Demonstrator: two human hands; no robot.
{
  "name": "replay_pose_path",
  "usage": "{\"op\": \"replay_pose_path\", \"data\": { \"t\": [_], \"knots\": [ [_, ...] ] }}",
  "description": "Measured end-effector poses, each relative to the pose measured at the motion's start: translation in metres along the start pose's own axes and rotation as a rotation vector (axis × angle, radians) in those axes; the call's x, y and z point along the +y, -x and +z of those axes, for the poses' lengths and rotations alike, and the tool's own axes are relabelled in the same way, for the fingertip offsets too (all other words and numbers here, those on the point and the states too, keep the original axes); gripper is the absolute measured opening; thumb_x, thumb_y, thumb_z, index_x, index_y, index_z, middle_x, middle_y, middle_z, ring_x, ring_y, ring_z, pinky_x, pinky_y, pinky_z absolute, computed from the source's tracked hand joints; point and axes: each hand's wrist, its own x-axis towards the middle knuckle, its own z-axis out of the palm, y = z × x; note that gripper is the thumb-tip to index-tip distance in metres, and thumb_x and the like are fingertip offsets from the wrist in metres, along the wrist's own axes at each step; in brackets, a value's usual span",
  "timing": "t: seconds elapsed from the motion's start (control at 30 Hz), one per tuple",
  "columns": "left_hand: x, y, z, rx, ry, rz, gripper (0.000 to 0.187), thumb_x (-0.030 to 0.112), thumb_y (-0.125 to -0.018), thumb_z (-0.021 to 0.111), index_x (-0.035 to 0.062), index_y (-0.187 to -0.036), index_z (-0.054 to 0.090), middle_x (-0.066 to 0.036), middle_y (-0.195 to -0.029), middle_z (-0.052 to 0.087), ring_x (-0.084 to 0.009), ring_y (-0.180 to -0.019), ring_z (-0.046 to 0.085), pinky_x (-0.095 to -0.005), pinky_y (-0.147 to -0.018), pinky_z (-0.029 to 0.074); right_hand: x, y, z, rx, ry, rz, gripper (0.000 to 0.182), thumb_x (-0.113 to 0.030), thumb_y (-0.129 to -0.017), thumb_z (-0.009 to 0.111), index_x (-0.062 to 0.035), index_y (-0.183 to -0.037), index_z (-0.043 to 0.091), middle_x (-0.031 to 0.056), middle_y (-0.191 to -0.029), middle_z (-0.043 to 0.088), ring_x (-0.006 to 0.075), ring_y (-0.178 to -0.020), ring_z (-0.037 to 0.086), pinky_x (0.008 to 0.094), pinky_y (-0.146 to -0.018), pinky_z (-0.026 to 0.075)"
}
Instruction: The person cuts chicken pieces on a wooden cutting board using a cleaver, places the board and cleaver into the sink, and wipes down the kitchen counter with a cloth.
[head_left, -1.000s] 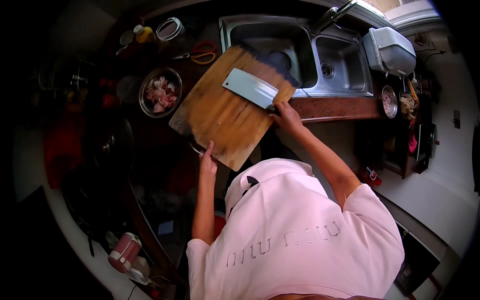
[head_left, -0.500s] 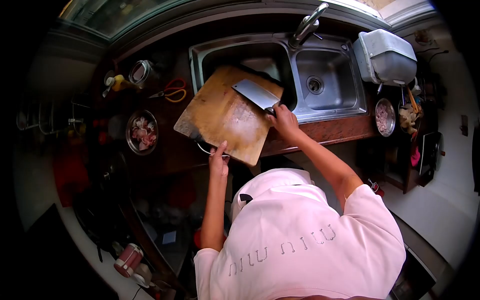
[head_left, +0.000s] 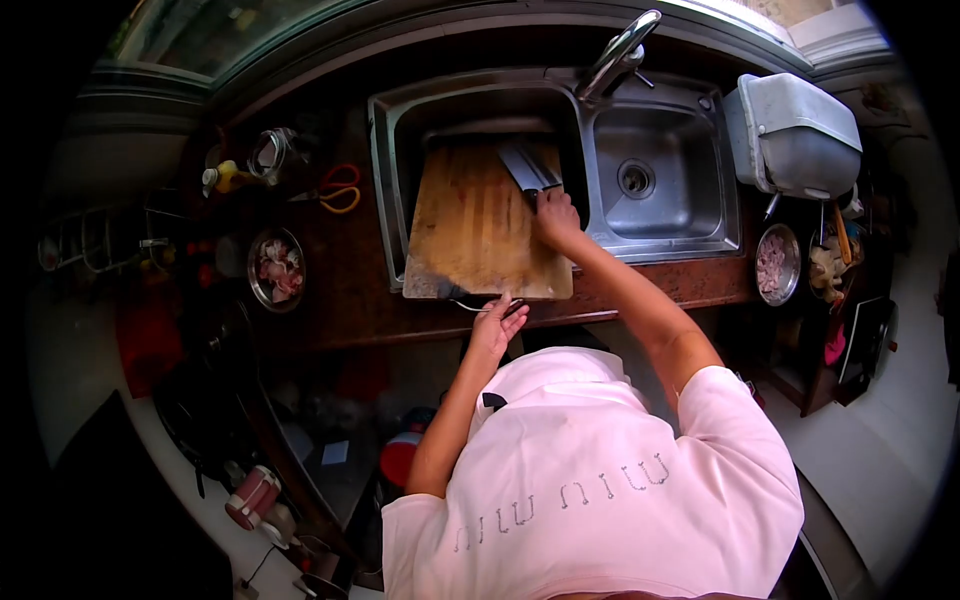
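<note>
A wooden cutting board (head_left: 470, 225) lies over the left sink basin (head_left: 405, 150), its near edge reaching past the counter's front edge. My left hand (head_left: 498, 328) grips the board at that near edge, beside its wire handle (head_left: 465, 306), palm turned partly up. My right hand (head_left: 558, 220) is closed around the dark handle of a cleaver (head_left: 522, 168). The blade points away from me and to the left, close over the board's far right part. A dark stain marks the board's near left corner.
Left of the sink are orange-handled scissors (head_left: 340, 190), a glass jar (head_left: 270, 152) and a metal bowl of raw meat (head_left: 278, 270). A faucet (head_left: 620, 60) stands behind the right basin (head_left: 660, 200). To the right are another meat bowl (head_left: 777, 265) and a grey-white container (head_left: 800, 135).
The board has turned from a slant to nearly square with the sink and shifted right. My left hand moved right with it; the cleaver swung to a steeper angle, its blade now darker.
</note>
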Motion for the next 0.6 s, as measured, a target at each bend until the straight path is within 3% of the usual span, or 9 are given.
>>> {"op": "replay_pose_path", "data": {
  "t": [0.1, 0.2, 0.23, 0.3, 0.33, 0.37, 0.47, 0.53, 0.6],
  "knots": [
    [0.000, -0.003, 0.001, -0.020, -0.104, -0.082, 0.031, 0.030, -0.083, 0.069, 0.0081, -0.099, 0.053, -0.010, -0.094, 0.064, -0.0216, -0.085, 0.066, -0.0307, -0.068, 0.055, 0.016, -0.013, -0.045, -0.072, -0.061, -0.062, 0.034, -0.023, -0.082, 0.056, -0.0046, -0.110, 0.056, 0.0167, -0.110, 0.052, 0.0350, -0.102, 0.051, 0.0464, -0.080, 0.048],
    [0.002, -0.002, -0.002, -0.044, -0.289, -0.159, 0.037, 0.035, -0.084, 0.068, 0.0052, -0.103, 0.058, -0.009, -0.091, 0.066, -0.0208, -0.076, 0.067, -0.0313, -0.065, 0.055, 0.049, -0.054, -0.099, 0.492, 0.145, -0.079, 0.050, -0.024, -0.080, 0.058, -0.0027, -0.124, 0.049, 0.0139, -0.126, 0.046, 0.0313, -0.114, 0.043, 0.0432, -0.086, 0.039],
    [0.005, 0.001, 0.002, -0.001, -0.413, -0.182, 0.038, 0.036, -0.083, 0.067, 0.0040, -0.103, 0.060, -0.008, -0.087, 0.067, -0.0186, -0.069, 0.066, -0.0294, -0.061, 0.055, 0.064, -0.081, -0.112, 0.503, 0.229, 0.071, 0.054, -0.024, -0.080, 0.058, -0.0013, -0.128, 0.045, 0.0147, -0.136, 0.039, 0.0313, -0.122, 0.038, 0.0432, -0.089, 0.038],
    [0.007, 0.001, 0.000, -0.012, -0.642, -0.208, 0.037, 0.035, -0.083, 0.067, 0.0040, -0.101, 0.061, -0.008, -0.084, 0.067, -0.0168, -0.066, 0.065, -0.0276, -0.057, 0.054, 0.090, -0.111, -0.137, 0.621, 0.320, 0.111, 0.063, -0.028, -0.083, 0.056, -0.0007, -0.136, 0.036, 0.0148, -0.145, 0.029, 0.0308, -0.131, 0.030, 0.0422, -0.097, 0.034],
    [0.008, 0.001, -0.001, -0.009, -0.753, -0.218, 0.036, 0.035, -0.083, 0.068, 0.0040, -0.099, 0.062, -0.008, -0.083, 0.067, -0.0158, -0.065, 0.065, -0.0267, -0.055, 0.054, 0.096, -0.122, -0.152, 0.521, 0.314, 0.172, 0.071, -0.034, -0.086, 0.053, -0.0019, -0.142, 0.024, 0.0141, -0.150, 0.020, 0.0286, -0.139, 0.019, 0.0414, -0.104, 0.028],
    [0.011, 0.005, 0.004, -0.012, -0.785, -0.210, 0.033, 0.035, -0.084, 0.066, 0.0040, -0.096, 0.063, -0.007, -0.080, 0.067, -0.0124, -0.060, 0.062, -0.0239, -0.051, 0.051, 0.116, -0.138, -0.146, 0.451, 0.340, 0.183, 0.072, -0.037, -0.087, 0.051, -0.0025, -0.143, 0.022, 0.0135, -0.150, 0.020, 0.0278, -0.140, 0.016, 0.0414, -0.106, 0.025],
    [0.027, 0.011, 0.021, -0.124, -0.956, -0.122, 0.035, 0.037, -0.086, 0.062, 0.0038, -0.097, 0.063, -0.007, -0.081, 0.067, -0.0132, -0.065, 0.063, -0.0241, -0.056, 0.052, 0.141, -0.157, -0.128, 0.320, 0.400, 0.215, 0.075, -0.042, -0.088, 0.050, -0.0055, -0.145, 0.017, 0.0117, -0.151, 0.018, 0.0270, -0.141, 0.013, 0.0426, -0.109, 0.021],
    [0.040, 0.014, 0.040, -0.232, -0.919, -0.008, 0.033, 0.035, -0.090, 0.056, 0.0037, -0.099, 0.062, -0.007, -0.082, 0.067, -0.0117, -0.070, 0.064, -0.0218, -0.059, 0.051, 0.126, -0.147, -0.139, 0.148, 0.168, 0.305, 0.077, -0.041, -0.088, 0.051, -0.0072, -0.146, 0.014, 0.0109, -0.152, 0.018, 0.0280, -0.140, 0.018, 0.0435, -0.108, 0.025],
    [0.049, 0.002, 0.060, -0.287, -0.782, 0.018, 0.032, 0.031, -0.094, 0.051, 0.0032, -0.105, 0.060, -0.006, -0.087, 0.066, -0.0119, -0.078, 0.063, -0.0221, -0.064, 0.052, 0.141, -0.153, -0.127, 0.141, 0.008, 0.255, 0.080, -0.039, -0.087, 0.054, -0.0077, -0.146, 0.011, 0.0108, -0.152, 0.018, 0.0287, -0.138, 0.022, 0.0462, -0.104, 0.031]
  ]
}}
